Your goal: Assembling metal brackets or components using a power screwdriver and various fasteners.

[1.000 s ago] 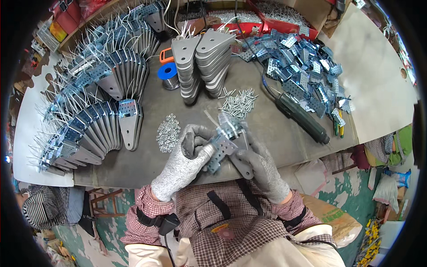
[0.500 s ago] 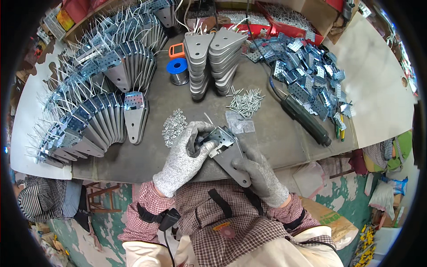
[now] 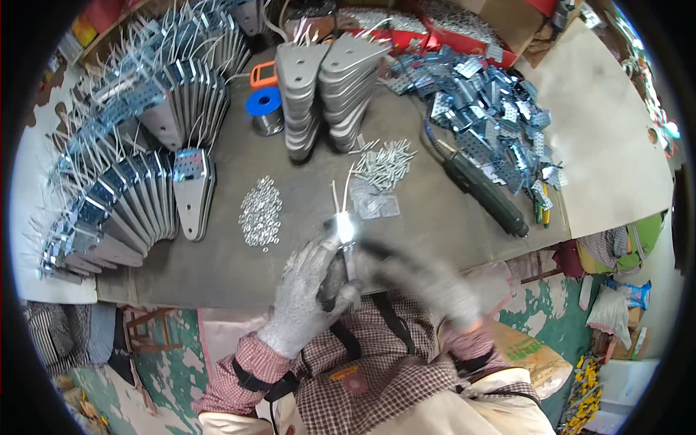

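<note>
Both gloved hands at surface [image 3: 217, 279] edge. Left hand [image 3: 308, 297] fingers clamped on plate [image 3: 346, 246], long axis upright, wires up. Right hand [image 3: 428, 279] blurred, grip can't tell.

Gloved hands, checked shirt, pale apron

Both hands wear grey knit work gloves with ribbed cuffs: the left hand [image 3: 308, 290] shows sharply, the right hand [image 3: 428, 283] is smeared by blur. The sleeves are a red-and-white small check, and the left one has a dark strap around the forearm. A dark strap runs down the checked chest, and a cream apron or trousers covers the lap.
</note>
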Demonstrator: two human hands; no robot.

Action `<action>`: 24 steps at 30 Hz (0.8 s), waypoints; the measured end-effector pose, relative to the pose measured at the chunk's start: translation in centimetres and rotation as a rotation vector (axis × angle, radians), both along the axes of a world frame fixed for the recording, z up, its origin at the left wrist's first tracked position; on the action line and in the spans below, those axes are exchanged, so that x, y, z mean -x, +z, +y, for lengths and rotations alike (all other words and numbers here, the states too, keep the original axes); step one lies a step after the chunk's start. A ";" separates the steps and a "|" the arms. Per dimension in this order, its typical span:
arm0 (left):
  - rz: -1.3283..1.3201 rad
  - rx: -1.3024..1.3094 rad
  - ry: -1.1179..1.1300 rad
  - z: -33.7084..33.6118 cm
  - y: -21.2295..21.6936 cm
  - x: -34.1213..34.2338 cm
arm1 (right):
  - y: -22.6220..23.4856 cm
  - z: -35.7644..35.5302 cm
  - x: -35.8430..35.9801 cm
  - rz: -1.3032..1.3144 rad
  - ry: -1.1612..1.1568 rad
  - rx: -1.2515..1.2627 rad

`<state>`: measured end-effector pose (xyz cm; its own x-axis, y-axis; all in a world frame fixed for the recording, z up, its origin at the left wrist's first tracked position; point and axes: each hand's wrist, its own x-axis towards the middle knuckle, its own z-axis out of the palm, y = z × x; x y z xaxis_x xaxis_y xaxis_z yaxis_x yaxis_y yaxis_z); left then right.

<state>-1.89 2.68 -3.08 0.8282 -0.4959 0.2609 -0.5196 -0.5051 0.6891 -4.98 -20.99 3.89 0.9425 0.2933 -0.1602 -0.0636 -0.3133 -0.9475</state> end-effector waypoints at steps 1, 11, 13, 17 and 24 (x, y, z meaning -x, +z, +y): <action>-0.006 0.001 -0.012 -0.2 -0.2 0.1 | 0.2 -2.7 -0.3 -0.144 -0.138 0.207; -0.182 0.065 0.013 -1.2 -0.6 -0.5 | -3.2 -15.9 -1.9 -0.352 -0.635 0.781; -0.104 0.039 0.015 -1.4 -0.4 -0.4 | -2.5 -13.9 -1.6 -0.297 -1.016 0.035; -0.067 -0.016 0.032 -1.5 -0.3 -0.2 | -3.0 -7.0 -3.3 -0.365 -0.405 -1.266; 0.084 -0.140 -0.029 -1.1 -0.3 -0.3 | -7.6 -1.8 -5.9 -0.263 -0.509 -1.956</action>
